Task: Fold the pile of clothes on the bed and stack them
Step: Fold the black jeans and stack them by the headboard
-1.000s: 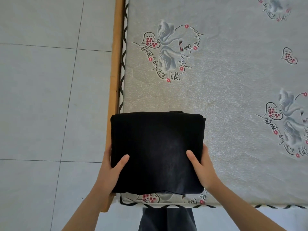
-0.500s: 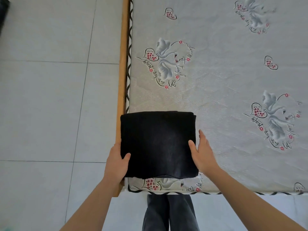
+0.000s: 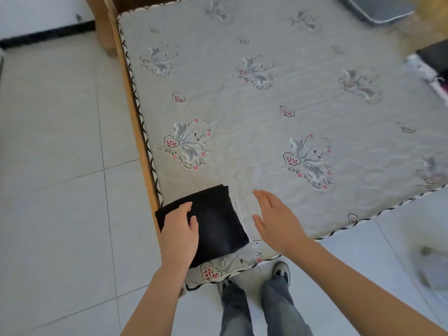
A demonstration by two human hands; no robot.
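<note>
A folded black garment (image 3: pixel 218 219) lies on the near left corner of the bed (image 3: pixel 266 117), a grey mattress printed with swans and hearts. My left hand (image 3: pixel 180 229) rests flat on the garment's left half, fingers relaxed. My right hand (image 3: pixel 276 219) hovers open just to the right of the garment, apart from it, fingers straight and pointing away from me. More clothes (image 3: pixel 434 66), dark and patterned, show at the bed's far right edge, blurred.
A wooden bed frame (image 3: pixel 135 122) runs along the mattress's left side, with tiled floor (image 3: pixel 60 166) beyond it. A grey flat object (image 3: pixel 378 8) lies at the top right of the bed. My legs and shoes (image 3: pixel 278 275) stand at the bed's near edge.
My right hand has let go of the black garment and lifted off to the right. The left hand has slid onto its top. The view has swung up and right.
</note>
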